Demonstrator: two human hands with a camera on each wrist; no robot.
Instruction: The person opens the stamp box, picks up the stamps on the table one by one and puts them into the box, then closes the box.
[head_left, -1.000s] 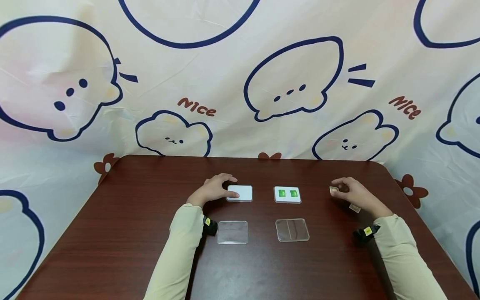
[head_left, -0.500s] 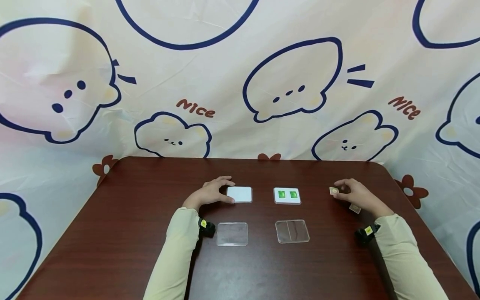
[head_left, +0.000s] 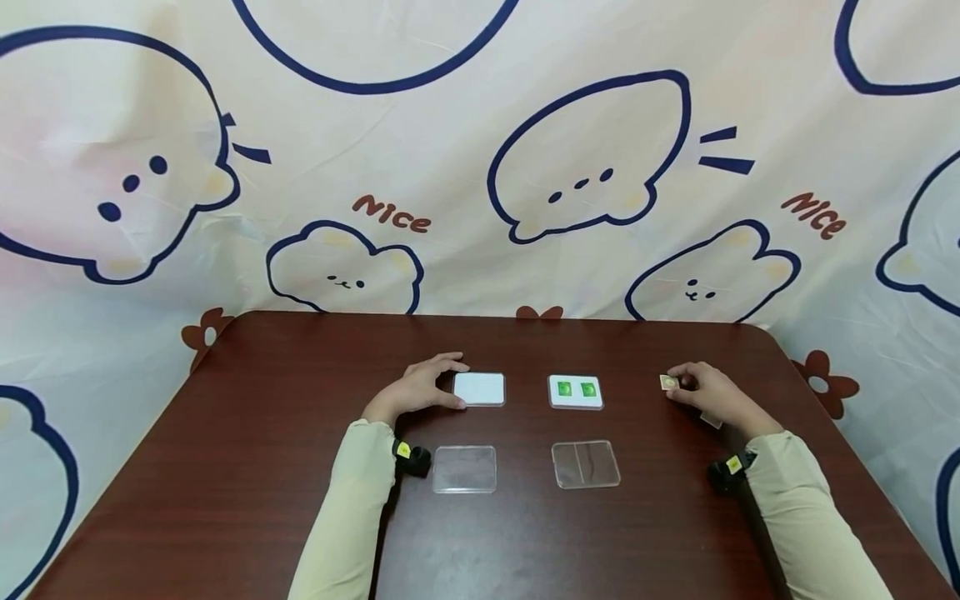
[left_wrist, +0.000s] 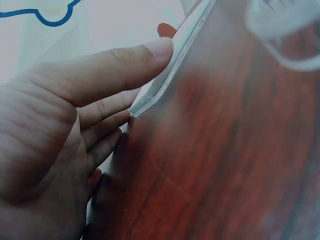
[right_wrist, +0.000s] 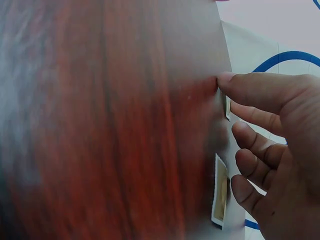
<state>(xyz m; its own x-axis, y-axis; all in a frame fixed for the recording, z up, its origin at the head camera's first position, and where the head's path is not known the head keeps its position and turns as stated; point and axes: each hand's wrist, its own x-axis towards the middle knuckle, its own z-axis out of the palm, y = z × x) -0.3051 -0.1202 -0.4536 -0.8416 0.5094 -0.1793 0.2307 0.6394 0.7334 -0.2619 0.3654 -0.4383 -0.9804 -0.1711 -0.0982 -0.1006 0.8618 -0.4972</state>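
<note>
A flat clear case with a plain white insert (head_left: 480, 389) lies on the brown table. My left hand (head_left: 415, 389) holds its left end, thumb at the near corner and a finger at the far one; in the left wrist view the thumb overlaps the edge of the case. At the right, my right hand (head_left: 708, 392) has thumb and index finger at a small square pale-gold tile (head_left: 668, 382). A second such tile (right_wrist: 220, 192) lies beneath the curled fingers in the right wrist view, partly hidden by the hand in the head view.
Right of the white case lies a similar one (head_left: 575, 392) with two green squares on white. Nearer me are two clear plastic lids (head_left: 465, 469), the right one (head_left: 586, 464) showing a line across it. A patterned cloth (head_left: 450, 167) hangs behind the table (head_left: 300, 467).
My left thumb has drawn back from the top of the white case to its near left corner. The right hand stays at the small tile, its wrist slightly lower over the second tile.
</note>
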